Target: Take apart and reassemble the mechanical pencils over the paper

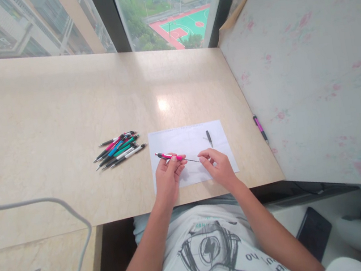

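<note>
My left hand [167, 179] is closed round the pink and black barrel of a ballpoint pen [172, 156], which points to the right. Out of the barrel's front end sticks a thin dark refill [191, 160]. The fingertips of my right hand [219, 167] pinch the refill's far end. Both hands are just above a white sheet of paper [174, 137]. Beyond my right hand, a black pen grip section [209, 138] lies on the sheet. Beside it is a small thin piece, too small to make out clearly.
A pile of several pens [120, 150] in mixed colours lies left of the paper. One purple and black pen [260, 129] rests by the flowered wall [299, 90] at right. A white cable [71, 210] loops over the stone ledge [44, 110] at left. Windows line the back.
</note>
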A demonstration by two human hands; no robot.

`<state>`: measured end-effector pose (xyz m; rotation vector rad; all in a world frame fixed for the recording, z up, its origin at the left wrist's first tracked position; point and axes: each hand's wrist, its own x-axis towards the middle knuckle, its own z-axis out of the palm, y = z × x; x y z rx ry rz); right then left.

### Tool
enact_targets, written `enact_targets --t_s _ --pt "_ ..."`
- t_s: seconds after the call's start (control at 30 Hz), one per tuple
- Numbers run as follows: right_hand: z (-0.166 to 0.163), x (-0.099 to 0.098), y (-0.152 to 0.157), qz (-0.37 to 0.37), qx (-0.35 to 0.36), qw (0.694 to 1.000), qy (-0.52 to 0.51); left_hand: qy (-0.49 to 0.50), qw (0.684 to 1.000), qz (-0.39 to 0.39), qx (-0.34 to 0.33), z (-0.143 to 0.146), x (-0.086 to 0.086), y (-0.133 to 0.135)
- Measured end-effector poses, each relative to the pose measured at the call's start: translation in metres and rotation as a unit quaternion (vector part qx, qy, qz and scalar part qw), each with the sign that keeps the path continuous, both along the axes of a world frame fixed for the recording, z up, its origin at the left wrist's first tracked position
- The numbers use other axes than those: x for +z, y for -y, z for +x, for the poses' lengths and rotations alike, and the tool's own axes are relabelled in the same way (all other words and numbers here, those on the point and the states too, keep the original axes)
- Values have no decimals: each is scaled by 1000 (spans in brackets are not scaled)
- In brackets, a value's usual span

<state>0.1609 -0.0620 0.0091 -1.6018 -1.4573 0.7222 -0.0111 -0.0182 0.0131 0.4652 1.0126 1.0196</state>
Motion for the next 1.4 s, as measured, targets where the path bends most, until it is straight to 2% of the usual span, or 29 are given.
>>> enact_targets --t_s 0.37,0.6,0.8,0.93,1.17,1.4 --pt "-6 11 3 -1 114 981 158 -27 999 15 -11 0 2 1" --pt "-7 16 9 -2 103 983 154 -22 1000 21 8 -4 0 -2" --pt "1 10 22 41 143 980 135 -23 997 18 66 -16 -3 -12" --pt "8 -2 28 47 79 981 174 -24 997 18 77 -23 -5 -14" --pt "6 -13 15 14 -83 966 243 -24 999 9 42 -18 -6 -4" --pt "-2 -9 -15 -93 -123 930 333 -30 999 6 14 -10 -3 4"
